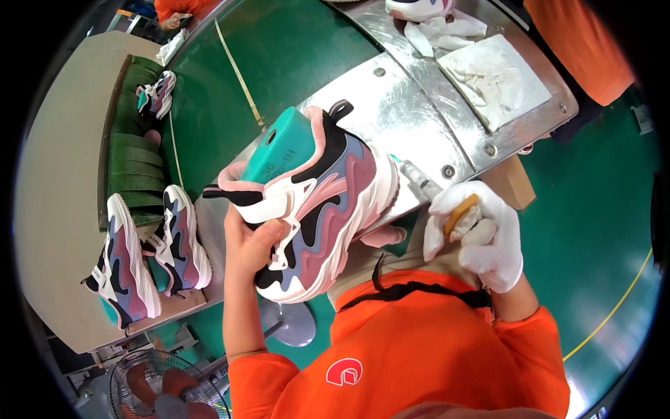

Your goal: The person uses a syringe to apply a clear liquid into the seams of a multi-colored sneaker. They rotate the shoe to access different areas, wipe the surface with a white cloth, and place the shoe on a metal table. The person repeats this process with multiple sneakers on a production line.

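Observation:
My bare left hand (252,244) grips a sneaker (317,209) by its toe and strap side, with the thumb on the upper. The shoe is pink, purple, blue-grey and black with a thick white sole. A teal shoe last (286,150) fills its opening. To the right, my white-gloved right hand (481,234) is closed around a small curved tan piece (462,215); its exact kind is unclear. A syringe (417,178) with a teal tip is between the shoe and that hand, over the metal table. I cannot tell whether the right hand touches it.
Below the shoe extends the metal tabletop (363,91), bearing a folded white cloth (494,82) and crumpled tissue (443,33). Left are a green belt (293,49), a slatted conveyor (136,150) and more sneakers (129,269). A fan (167,387) stands lower left. Other people in orange are nearby.

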The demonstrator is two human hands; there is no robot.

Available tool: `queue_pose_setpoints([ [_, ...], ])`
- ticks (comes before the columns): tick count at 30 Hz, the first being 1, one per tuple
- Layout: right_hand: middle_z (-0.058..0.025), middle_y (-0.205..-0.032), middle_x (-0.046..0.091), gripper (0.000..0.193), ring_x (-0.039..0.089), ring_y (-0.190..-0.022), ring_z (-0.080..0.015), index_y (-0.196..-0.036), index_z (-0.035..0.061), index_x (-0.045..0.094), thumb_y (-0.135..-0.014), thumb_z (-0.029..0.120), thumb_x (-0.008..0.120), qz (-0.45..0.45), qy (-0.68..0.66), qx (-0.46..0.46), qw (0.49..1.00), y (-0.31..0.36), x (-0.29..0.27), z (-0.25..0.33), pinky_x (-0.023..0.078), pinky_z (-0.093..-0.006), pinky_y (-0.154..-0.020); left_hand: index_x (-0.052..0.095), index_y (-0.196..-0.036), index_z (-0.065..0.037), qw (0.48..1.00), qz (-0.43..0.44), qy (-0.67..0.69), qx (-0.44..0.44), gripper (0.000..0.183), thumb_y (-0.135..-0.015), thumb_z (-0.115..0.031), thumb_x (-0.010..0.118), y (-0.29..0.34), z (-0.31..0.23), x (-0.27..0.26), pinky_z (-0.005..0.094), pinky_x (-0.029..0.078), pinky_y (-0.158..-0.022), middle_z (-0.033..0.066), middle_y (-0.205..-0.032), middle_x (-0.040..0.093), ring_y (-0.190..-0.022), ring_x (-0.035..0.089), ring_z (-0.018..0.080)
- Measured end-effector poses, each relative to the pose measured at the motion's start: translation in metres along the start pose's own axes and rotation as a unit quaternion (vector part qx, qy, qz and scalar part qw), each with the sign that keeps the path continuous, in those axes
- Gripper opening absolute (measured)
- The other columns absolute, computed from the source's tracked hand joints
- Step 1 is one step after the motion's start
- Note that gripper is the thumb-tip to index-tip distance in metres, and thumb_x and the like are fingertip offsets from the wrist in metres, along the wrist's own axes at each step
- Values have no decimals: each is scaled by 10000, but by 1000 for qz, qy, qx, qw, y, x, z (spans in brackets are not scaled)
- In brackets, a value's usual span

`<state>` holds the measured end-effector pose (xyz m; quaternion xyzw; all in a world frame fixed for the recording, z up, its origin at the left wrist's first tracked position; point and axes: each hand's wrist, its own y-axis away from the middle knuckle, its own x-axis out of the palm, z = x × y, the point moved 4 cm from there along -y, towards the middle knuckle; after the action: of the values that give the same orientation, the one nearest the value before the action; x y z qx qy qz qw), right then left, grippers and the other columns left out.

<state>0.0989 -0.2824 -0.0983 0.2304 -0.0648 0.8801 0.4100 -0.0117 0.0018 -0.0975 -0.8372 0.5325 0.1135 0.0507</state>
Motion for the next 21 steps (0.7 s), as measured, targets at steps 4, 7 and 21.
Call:
queue_pose_setpoints([
  [4, -177, -756, 592, 519, 592, -678, -252, -1060, -77, 543, -555, 34, 582, 37, -6, 26, 999, -7, 2, -7, 489, -333, -661, 461, -1236, 77, 1000, 5, -1, 10, 691, -736, -309, 741, 1, 1, -3, 353, 461, -945, 159, -1183, 591, -1076, 598, 222],
  [7, -102, -900, 639, 474, 606, -821, -139, -1125, -51, 585, -662, -84, 683, 86, -45, 43, 994, -9, -5, -11, 504, -266, -771, 463, -1238, 77, 1000, 8, 11, 17, 710, -741, -339, 752, 0, 5, -4, 353, 460, -948, 156, -1186, 591, -1079, 597, 221],
  [21, -114, -979, 677, 461, 637, -904, -136, -1125, -78, 592, -684, -80, 726, 44, 44, 75, 995, -10, 6, -2, 508, -264, -805, 483, -1219, 70, 998, 3, 8, 63, 680, -712, -293, 754, -1, -3, 1, 357, 466, -942, 146, -1173, 595, -1068, 606, 221],
])
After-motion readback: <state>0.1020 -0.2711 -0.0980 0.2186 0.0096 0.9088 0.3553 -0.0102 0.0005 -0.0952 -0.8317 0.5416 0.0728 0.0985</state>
